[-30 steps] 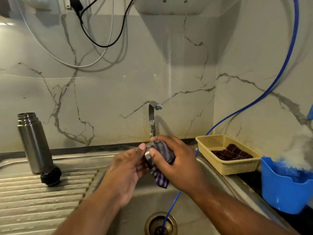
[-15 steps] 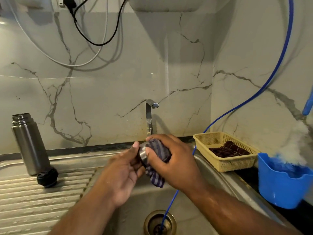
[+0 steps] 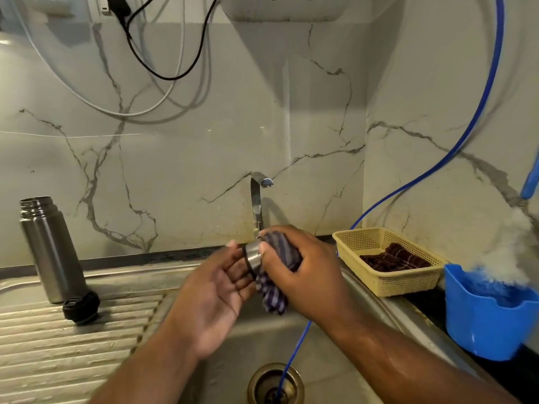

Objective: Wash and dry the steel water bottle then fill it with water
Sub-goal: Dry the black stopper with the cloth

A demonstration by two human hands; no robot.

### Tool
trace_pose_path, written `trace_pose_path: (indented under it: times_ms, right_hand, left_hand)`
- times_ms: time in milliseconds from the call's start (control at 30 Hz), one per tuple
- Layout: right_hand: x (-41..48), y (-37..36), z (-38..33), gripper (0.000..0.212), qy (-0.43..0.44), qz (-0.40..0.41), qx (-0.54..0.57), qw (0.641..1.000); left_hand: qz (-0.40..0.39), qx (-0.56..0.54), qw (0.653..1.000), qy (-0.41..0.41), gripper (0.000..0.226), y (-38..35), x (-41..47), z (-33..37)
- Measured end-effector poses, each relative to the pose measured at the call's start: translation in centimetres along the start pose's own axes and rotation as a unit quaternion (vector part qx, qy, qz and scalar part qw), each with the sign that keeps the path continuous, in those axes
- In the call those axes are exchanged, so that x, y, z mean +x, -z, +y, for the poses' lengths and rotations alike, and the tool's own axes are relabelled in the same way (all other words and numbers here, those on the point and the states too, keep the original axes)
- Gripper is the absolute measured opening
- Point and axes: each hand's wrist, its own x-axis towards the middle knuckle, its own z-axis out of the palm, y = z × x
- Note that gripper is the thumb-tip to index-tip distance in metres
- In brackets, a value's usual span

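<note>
The steel water bottle (image 3: 51, 249) stands upright and uncapped on the drainboard at the left, with a black stopper (image 3: 81, 307) lying at its foot. Over the sink, my left hand (image 3: 215, 293) holds a small steel cap (image 3: 253, 255) between thumb and fingers. My right hand (image 3: 306, 272) grips a blue checked cloth (image 3: 272, 295) wrapped over the cap's other end. Most of the cap is hidden by the cloth and my fingers.
The tap (image 3: 256, 199) rises just behind my hands, with no water running. A blue hose (image 3: 294, 345) runs down into the drain (image 3: 275, 384). A yellow basket (image 3: 408, 284) with a dark cloth and a blue tub (image 3: 481, 322) sit at the right. The ribbed drainboard (image 3: 58, 360) lies at the left.
My hands stay together over the sink. My left fingers have loosened a little and more of the steel cap's rim shows beside the cloth. The bottle and stopper have not moved.
</note>
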Motion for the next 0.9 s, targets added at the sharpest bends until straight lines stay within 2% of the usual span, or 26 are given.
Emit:
trace_pose_path:
  times_ms: [33,67,100,167,200,233,267,300,333,367,433,500,533,567,600,633,667,700,767,800,833,900]
  right_hand:
    - [-0.1,0.0,0.2,0.015,0.025,-0.008,-0.029,0.999]
    - [-0.2,0.1,0.4,0.018,0.037,-0.012,-0.052,0.998]
    - [-0.1,0.1,0.7,0.018,0.038,-0.011,-0.065,0.997]
    - [0.2,0.1,0.9,0.012,0.0,0.003,-0.041,0.999]
    - [0.5,0.1,0.9,0.015,-0.054,0.008,0.005,0.999]
    - [0.9,0.1,0.9,0.021,-0.133,0.005,0.065,0.989]
    - [1.3,0.3,0.9,0.025,-0.233,-0.014,0.132,0.963]
    - [1.6,0.7,0.9,0.027,-0.325,-0.047,0.193,0.925]
    - [1.7,1.1,0.7,0.027,-0.391,-0.088,0.236,0.885]
    - [1.8,1.5,0.7,0.028,-0.429,-0.122,0.267,0.855]
    - [1.8,1.9,1.0,0.03,-0.459,-0.129,0.332,0.814]
    - [1.6,0.9,1.7,0.041,-0.454,-0.103,0.389,0.795]
    - [1.2,-0.1,2.0,0.048,-0.427,-0.079,0.389,0.813]
    - [0.5,-1.2,2.3,0.054,-0.379,-0.046,0.357,0.853]
    - [-0.1,-2.0,2.2,0.057,-0.312,-0.019,0.295,0.903]
    - [-0.7,-2.4,2.1,0.056,-0.222,0.005,0.209,0.952]
    - [-1.0,-2.3,2.0,0.05,-0.119,0.025,0.118,0.986]
    - [-1.0,-2.0,2.0,0.044,-0.032,0.04,0.037,0.998]
    - [-0.3,-1.1,2.0,0.037,0.063,0.053,-0.038,0.996]
    - [-0.1,-0.9,2.5,0.034,0.074,0.051,-0.022,0.996]
    - [0.1,-0.8,2.3,0.032,0.041,0.042,0.029,0.998]
    - [0.5,-1.0,1.6,0.041,-0.116,0.041,0.178,0.976]
  left_hand:
    - [-0.007,0.029,0.999,-0.015,0.029,0.1,0.0,0.1]
    - [-0.022,0.108,0.993,-0.047,0.027,0.0,-0.1,0.1]
    - [-0.038,0.239,0.965,-0.1,0.024,0.0,-0.2,0.0]
    - [-0.062,0.496,0.84,-0.211,0.024,0.4,-0.2,-0.3]
    - [-0.078,0.568,0.783,-0.242,0.025,0.7,-0.1,-0.2]
    - [-0.097,0.614,0.74,-0.259,0.023,1.3,0.2,-0.1]
    - [-0.119,0.639,0.711,-0.267,0.021,1.7,0.4,-0.1]
    - [-0.139,0.649,0.699,-0.266,0.022,1.8,0.4,-0.1]
    - [-0.153,0.641,0.707,-0.257,0.024,1.9,0.3,-0.1]
    - [-0.158,0.619,0.73,-0.245,0.028,1.8,0.2,-0.3]
    - [-0.138,0.532,0.805,-0.223,0.029,1.6,0.1,-0.7]
    - [-0.095,0.382,0.902,-0.179,0.028,1.8,0.6,-1.3]
    - [-0.076,0.281,0.946,-0.144,0.029,1.8,0.9,-1.8]
    - [-0.054,0.185,0.975,-0.11,0.028,1.8,1.2,-2.1]
    - [-0.033,0.112,0.989,-0.088,0.026,1.7,1.3,-2.2]
    - [-0.018,0.066,0.995,-0.079,0.026,1.6,1.4,-2.2]
    - [-0.014,0.043,0.996,-0.077,0.027,1.3,1.3,-2.1]
    - [-0.019,0.043,0.996,-0.082,0.029,1.0,1.3,-1.9]
    - [-0.031,0.133,0.983,-0.123,0.032,0.8,1.2,-1.4]
    - [-0.033,0.215,0.964,-0.155,0.031,0.9,1.2,-1.3]
    - [-0.036,0.29,0.94,-0.177,0.027,1.0,1.3,-1.1]
    - [-0.05,0.372,0.91,-0.177,0.026,1.4,1.4,-1.3]
